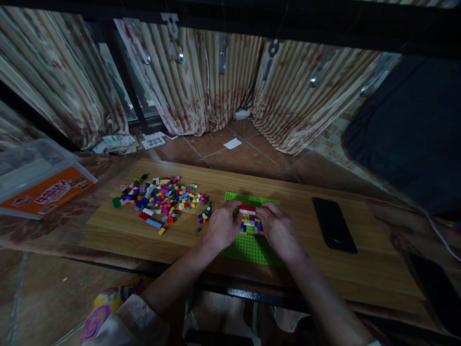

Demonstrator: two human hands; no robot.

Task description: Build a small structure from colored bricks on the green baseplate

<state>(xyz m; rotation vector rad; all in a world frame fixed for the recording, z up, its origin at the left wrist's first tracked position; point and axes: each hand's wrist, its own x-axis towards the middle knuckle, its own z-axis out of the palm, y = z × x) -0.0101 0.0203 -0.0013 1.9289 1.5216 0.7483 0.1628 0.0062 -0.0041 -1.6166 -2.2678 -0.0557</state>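
Note:
On the wooden board lies a bright green studded baseplate (248,250). A small block of multicoloured toy bricks (251,221) stands on it, with red and white along its far side. My left hand (224,223) grips the left side of this brick build, fingers curled and closed. From the right, my right hand (279,226) closes on the opposite side, its fingertips at the far right corner. The palms and some fingertips are hidden. Left of my left hand spreads a heap of loose bricks (169,199) in many colours.
A black phone (334,224) lies on the wooden board (137,242) to the right. Another dark flat object (434,288) is at the far right. A clear plastic box (39,178) with an orange label stands at the left. Striped curtains (201,81) hang behind.

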